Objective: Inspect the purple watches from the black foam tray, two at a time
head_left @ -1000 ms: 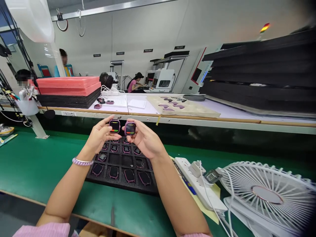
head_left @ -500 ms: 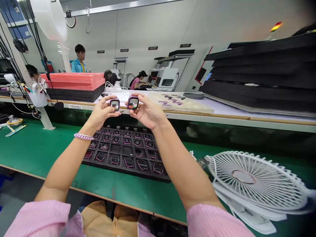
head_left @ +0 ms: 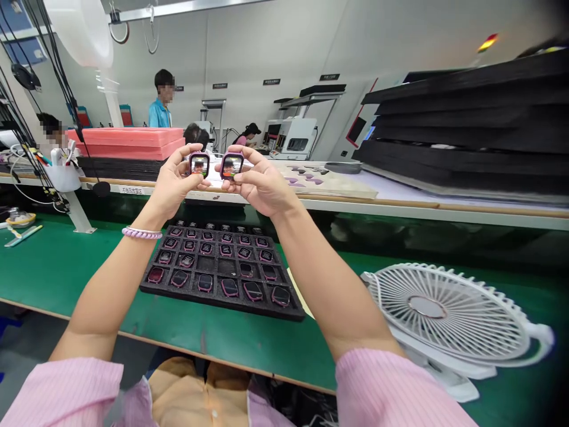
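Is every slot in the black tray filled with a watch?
No, the tray has two empty slots side by side near its middle.

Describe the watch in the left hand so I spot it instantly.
Start at the black foam tray on the green bench; two hands are raised above it, each pinching a lit purple watch. Take the left-hand watch, in the left hand with the lilac bracelet; the right hand, holding the right-hand watch, wears none.

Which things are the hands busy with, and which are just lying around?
In use: left hand holding first smartwatch, right hand holding second smartwatch, black foam tray of watches.
Lying about: white fan, pink foam sheets, black foam stack.
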A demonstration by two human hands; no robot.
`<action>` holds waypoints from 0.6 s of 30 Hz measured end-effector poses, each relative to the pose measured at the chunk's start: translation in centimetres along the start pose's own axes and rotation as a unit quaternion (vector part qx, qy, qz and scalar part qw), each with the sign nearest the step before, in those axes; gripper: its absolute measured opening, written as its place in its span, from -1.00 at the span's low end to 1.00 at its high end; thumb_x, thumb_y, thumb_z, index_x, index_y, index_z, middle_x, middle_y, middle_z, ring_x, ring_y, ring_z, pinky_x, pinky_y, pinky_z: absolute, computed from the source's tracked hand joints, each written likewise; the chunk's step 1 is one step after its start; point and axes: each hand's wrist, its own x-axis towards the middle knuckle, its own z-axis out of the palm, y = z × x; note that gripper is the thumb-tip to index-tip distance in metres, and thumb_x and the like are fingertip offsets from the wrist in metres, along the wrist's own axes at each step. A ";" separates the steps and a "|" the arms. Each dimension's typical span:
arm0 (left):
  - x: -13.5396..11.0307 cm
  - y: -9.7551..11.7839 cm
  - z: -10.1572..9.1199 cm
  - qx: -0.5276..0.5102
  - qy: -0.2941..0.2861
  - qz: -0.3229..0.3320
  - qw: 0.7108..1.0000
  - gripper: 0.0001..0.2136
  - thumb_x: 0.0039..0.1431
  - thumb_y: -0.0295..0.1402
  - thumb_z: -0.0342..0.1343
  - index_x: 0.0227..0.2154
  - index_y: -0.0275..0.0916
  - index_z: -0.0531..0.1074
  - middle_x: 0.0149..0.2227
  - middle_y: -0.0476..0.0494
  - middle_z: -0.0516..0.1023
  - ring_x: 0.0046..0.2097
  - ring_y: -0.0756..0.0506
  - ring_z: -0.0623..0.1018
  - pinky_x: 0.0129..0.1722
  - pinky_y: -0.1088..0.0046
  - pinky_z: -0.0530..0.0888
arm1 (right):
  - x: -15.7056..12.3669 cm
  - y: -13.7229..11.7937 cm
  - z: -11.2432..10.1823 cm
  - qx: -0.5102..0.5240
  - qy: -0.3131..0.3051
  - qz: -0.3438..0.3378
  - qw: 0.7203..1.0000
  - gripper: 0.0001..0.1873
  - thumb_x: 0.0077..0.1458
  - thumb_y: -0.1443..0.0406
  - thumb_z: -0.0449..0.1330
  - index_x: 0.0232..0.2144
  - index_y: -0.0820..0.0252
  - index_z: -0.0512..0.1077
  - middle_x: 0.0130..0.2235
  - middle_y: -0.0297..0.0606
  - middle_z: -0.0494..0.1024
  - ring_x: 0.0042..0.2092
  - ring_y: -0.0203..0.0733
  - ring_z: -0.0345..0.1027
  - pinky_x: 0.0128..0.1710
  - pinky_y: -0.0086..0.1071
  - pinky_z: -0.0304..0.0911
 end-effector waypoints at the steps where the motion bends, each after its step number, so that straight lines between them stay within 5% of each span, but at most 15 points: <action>1: 0.2 0.1 0.1 0.002 -0.003 0.004 1.000 -0.41 -0.13 -0.54 0.33 0.06 -0.14 0.46 -0.20 -0.06 0.59 -0.31 -0.03 0.61 -0.18 0.39 0.65 | 0.1 -0.1 0.0 -0.006 0.000 -0.001 1.000 -0.39 -0.08 0.38 0.38 0.07 0.08 0.41 -0.09 -0.29 0.53 -0.26 -0.23 0.49 -0.26 -0.36 0.47; 18: 2.5 -2.7 1.3 -0.025 -0.024 0.052 0.998 -0.44 -0.10 -0.39 0.44 0.03 -0.11 0.47 -0.22 -0.04 0.60 -0.36 -0.01 0.58 -0.24 0.43 0.59 | 1.0 0.2 -1.2 -0.038 0.011 -0.033 0.999 -0.28 -0.15 0.23 0.52 0.09 0.07 0.40 -0.20 -0.34 0.51 -0.26 -0.19 0.50 -0.19 -0.29 0.51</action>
